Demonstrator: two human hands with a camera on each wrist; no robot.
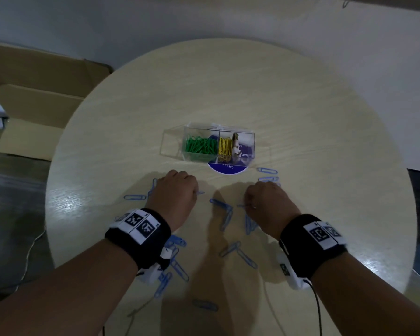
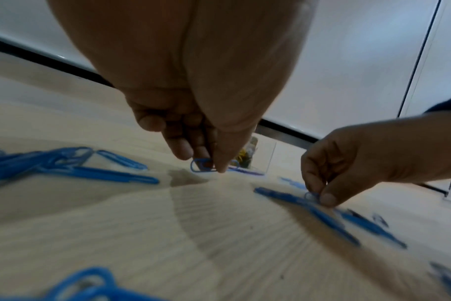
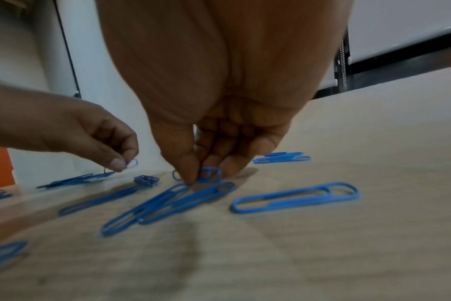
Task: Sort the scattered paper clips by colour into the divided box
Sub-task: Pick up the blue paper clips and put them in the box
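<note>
A clear divided box [image 1: 177,141] stands mid-table, with green clips [image 1: 199,145] in its left compartment and yellow clips [image 1: 224,146] in the one beside it. Several blue paper clips [image 1: 220,204] lie scattered across the near half of the table. My left hand [image 1: 177,190] is low over the table and pinches one blue clip [image 2: 201,165] between thumb and fingertips. My right hand [image 1: 264,202] does the same with another blue clip [image 3: 210,174], its fingers curled round it just above the wood.
The round wooden table [image 1: 301,117] falls away on all sides. A purple round label [image 1: 227,168] lies under the box's front. Cardboard boxes [image 1: 34,105] sit on the floor at the left. More blue clips [image 1: 177,265] lie under my left wrist.
</note>
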